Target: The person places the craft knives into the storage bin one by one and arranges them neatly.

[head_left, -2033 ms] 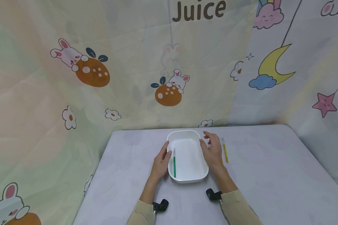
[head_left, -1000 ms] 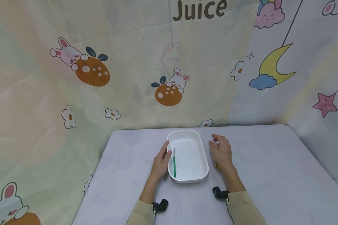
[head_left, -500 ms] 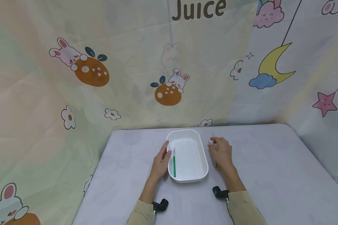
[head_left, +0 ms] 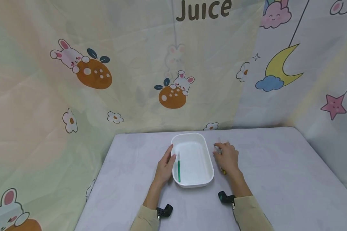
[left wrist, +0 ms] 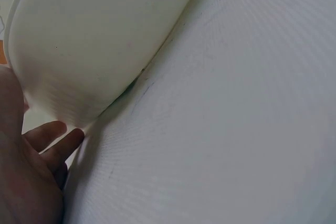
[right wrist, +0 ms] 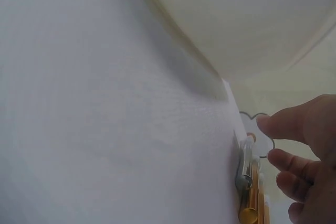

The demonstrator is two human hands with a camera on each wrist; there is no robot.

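A white rectangular tray (head_left: 192,163) with rounded corners stands on the table. Along its left inner side lies a slim green stick (head_left: 179,171) with a pale, tapering end, shaped like a pen or brush. My left hand (head_left: 164,166) holds the tray's left side, thumb over the rim and fingers along the outer wall. Just right of the tray, my right hand (head_left: 227,158) is over several slim sticks, its thumb and index fingertip apart. In the right wrist view, one yellow stick (right wrist: 249,211) with a clear upper part lies beside the fingers; the hand largely covers the sticks in the head view.
The white cloth-covered table (head_left: 283,179) spreads out to both sides. Behind it hangs a printed fabric backdrop (head_left: 133,64) with rabbits, a moon and a star. A black wrist camera (head_left: 164,210) sits on the left wrist, another (head_left: 226,197) on the right.
My right hand has left the tray's right rim and moved right, over the yellow sticks; its fingers have shifted slightly there. The left hand, tray and green stick stay in place.
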